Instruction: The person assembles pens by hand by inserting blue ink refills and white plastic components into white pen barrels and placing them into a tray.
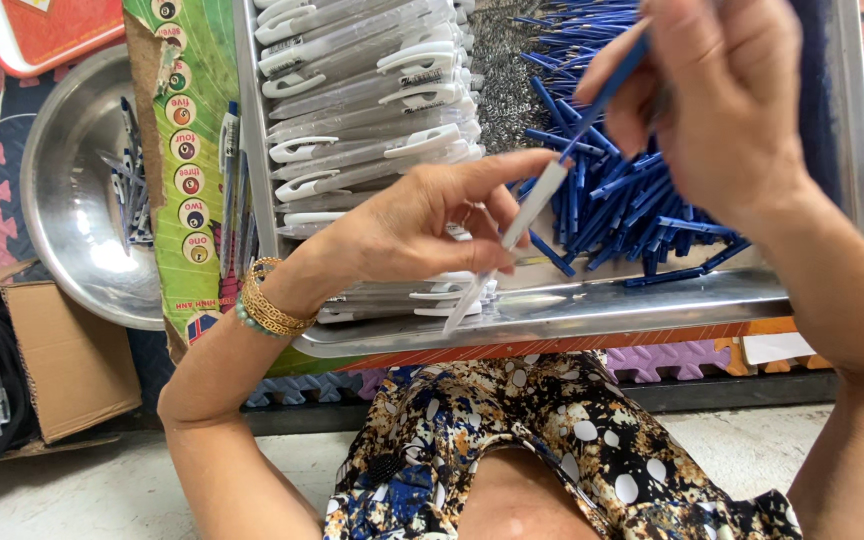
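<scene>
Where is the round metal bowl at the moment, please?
In the head view, the metal bowl sits at the far left, beside the steel tray and above a cardboard box, with a few pens inside it.

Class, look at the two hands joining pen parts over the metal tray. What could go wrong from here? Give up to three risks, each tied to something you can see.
1. The left hand pinches the clear barrel only lightly, so it may slip as the right hand pushes the blue refill in.
2. The refill goes in at a slant; it might bend or jam.
3. The tray is crowded with barrels and refills, so a dropped part could get lost among them.
</scene>
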